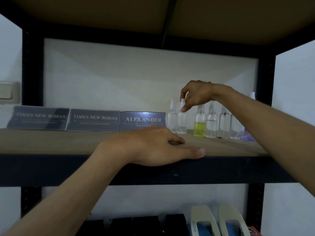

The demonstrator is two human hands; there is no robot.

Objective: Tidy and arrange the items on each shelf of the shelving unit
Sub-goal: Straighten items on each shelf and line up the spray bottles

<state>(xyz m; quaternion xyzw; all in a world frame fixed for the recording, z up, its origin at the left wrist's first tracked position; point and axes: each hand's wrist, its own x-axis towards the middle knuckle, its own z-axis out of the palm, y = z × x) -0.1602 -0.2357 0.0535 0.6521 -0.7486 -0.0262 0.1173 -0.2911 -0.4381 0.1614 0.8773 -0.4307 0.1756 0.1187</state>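
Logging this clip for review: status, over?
Left hand rests on shelf front edge. Right hand at cap of clear spray bottle, grip unclear. Other bottles close either side.

nameplates [95,120]: 3 | spray bottles [212,121]: 7 | beige file holders [201,217]: 2

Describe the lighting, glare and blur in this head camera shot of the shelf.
Head view: dim and bluish; a glare band crosses the top of the ALEXANDER nameplate; the leftmost nameplate is smeared, its text soft; the right hand pinching a spray bottle cap is fairly sharp; the dark items below sink into shadow.
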